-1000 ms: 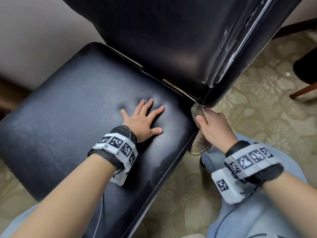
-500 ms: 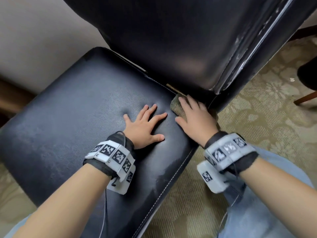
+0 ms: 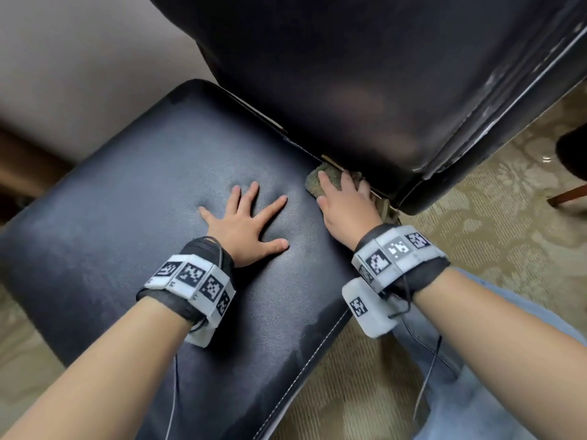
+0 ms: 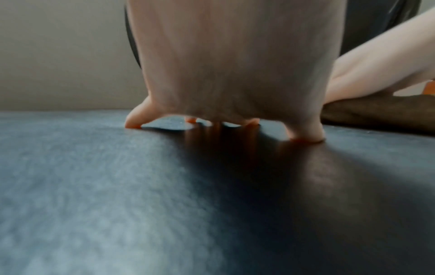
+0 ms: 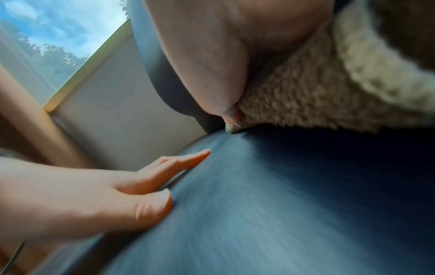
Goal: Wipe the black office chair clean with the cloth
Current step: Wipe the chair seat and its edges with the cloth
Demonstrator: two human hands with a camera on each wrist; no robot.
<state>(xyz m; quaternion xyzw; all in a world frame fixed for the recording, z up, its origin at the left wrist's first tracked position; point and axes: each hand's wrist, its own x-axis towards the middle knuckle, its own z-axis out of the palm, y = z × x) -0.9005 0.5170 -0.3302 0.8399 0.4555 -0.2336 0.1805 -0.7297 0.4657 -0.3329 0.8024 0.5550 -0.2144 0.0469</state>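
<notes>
The black office chair fills the head view, its seat (image 3: 127,217) in front of me and its backrest (image 3: 349,74) rising behind. My left hand (image 3: 244,223) lies flat on the seat's middle, fingers spread; the left wrist view shows its fingertips (image 4: 133,124) touching the leather. My right hand (image 3: 346,208) holds a brownish terry cloth (image 3: 316,182) down on the seat's far right corner, tight against the backrest. Its fingers lie over the cloth. In the right wrist view the thumb (image 5: 212,74) digs into the cloth (image 5: 306,93), which bunches under the palm.
Patterned beige carpet (image 3: 476,249) surrounds the chair. A plain wall (image 3: 79,74) stands behind it on the left. A wooden leg (image 3: 568,195) of other furniture shows at the right edge. My jeans-clad knee (image 3: 476,392) is beside the seat's right edge.
My right hand brought the cloth up from the seat's right side onto the seat top, then slid it toward the backrest seam. The left hand stayed flat in place.
</notes>
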